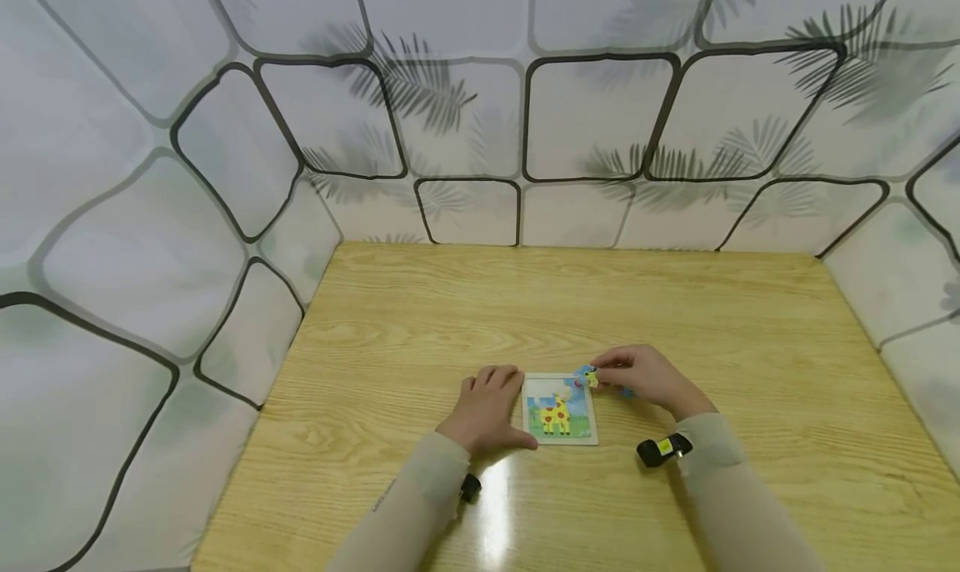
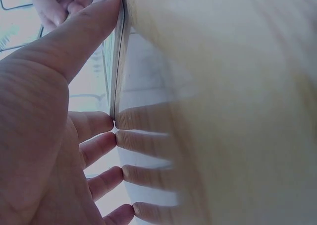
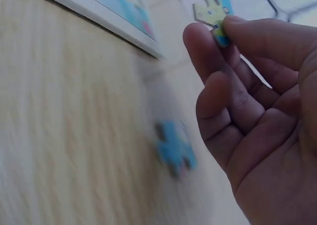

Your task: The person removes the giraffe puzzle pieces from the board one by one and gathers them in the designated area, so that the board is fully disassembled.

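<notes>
A square jigsaw tray (image 1: pixel 566 443) with a pale rim lies on the table, showing a yellow giraffe picture (image 1: pixel 555 416) with red spots. Its upper left part is plain white. My left hand (image 1: pixel 487 409) is spread along the tray's left side, thumb at the lower left corner; in the left wrist view the fingertips touch the table beside it. Over the tray's upper right corner, my right hand (image 1: pixel 647 378) pinches a blue and yellow puzzle piece (image 3: pixel 210 11) between thumb and index finger. Beneath that hand, a loose blue puzzle piece (image 3: pixel 176 146) lies on the table, blurred.
The wood-grain table (image 1: pixel 405 305) stretches around the tray on all sides. Patterned cloth walls (image 1: pixel 465 122) rise behind it and at both sides. Each wrist wears a small black camera (image 1: pixel 654 451).
</notes>
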`<state>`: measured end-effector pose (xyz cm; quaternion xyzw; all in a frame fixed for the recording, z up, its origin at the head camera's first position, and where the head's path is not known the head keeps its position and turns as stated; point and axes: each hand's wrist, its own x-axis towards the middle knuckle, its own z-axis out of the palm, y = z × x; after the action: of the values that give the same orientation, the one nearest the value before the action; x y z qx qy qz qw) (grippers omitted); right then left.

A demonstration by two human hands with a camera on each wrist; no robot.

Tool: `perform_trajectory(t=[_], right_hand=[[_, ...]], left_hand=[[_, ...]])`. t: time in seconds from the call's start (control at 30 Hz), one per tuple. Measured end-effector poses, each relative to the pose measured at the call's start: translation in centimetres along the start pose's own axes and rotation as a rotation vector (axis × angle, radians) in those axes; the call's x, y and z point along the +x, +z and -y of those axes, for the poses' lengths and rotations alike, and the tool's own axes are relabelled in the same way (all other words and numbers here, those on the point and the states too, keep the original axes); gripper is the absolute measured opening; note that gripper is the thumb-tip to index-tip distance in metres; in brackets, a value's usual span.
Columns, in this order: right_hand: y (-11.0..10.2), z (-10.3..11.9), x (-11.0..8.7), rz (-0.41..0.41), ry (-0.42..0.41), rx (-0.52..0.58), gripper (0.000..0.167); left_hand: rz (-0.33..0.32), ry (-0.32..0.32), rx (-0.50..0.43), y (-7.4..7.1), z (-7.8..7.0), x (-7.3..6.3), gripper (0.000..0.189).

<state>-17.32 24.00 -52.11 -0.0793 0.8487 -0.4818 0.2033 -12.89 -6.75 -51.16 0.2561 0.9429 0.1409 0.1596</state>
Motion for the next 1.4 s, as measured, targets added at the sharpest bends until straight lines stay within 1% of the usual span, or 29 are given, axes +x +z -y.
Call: perform_trajectory(t=[0.2,0.3,0.37,0.47,0.6,0.7,0.83,1.0,1.2,1.4], right_hand=[[-2.6,-1.3,-2.0,-0.025,0.034,0.065,0.039],[-3.6,-2.1,-3.2,-0.040,0.060,0.045,0.041],[-4.2,-2.6,-3.9,-0.053,0.074,0.011,0.043],[-5.0,-3.3,-4.7,-0.072,0.083,-0.094,0.044],[-6.0,-4.1,-5.6,-0.087,0.083,-0.238,0.041],[-6.5,-4.5,-6.1,-0.073,0.091,-0.259,0.039],[-6.7,-4.6,-6.2,-0.047,0.098,-0.266,0.037],[-6.3,-4.3,-5.7,-0.040,0.096,-0.315,0.031],[-5.5,-3.8,-5.3,-0.051,0.075,-0.382,0.027],[-4.9,-3.3,-5.3,-0.089,0.043,-0.457,0.020]], left_hand=[[0.003,-0.008,-0.002,0.0,0.1,0.1,0.107],[0.011,-0.005,-0.008,0.1,0.1,0.2,0.107],[0.017,-0.004,-0.012,0.1,0.0,0.2,0.107],[0.015,-0.007,-0.010,0.2,-0.1,0.2,0.108],[0.013,-0.008,-0.009,0.2,-0.1,0.2,0.107],[0.012,-0.006,-0.009,0.1,-0.1,0.2,0.107],[0.008,-0.004,-0.006,0.1,0.0,0.2,0.107],[0.000,-0.009,-0.007,0.4,0.2,0.4,0.108],[0.004,-0.013,-0.022,0.4,0.2,0.1,0.109],[0.008,-0.017,-0.037,0.4,0.2,0.1,0.109]])
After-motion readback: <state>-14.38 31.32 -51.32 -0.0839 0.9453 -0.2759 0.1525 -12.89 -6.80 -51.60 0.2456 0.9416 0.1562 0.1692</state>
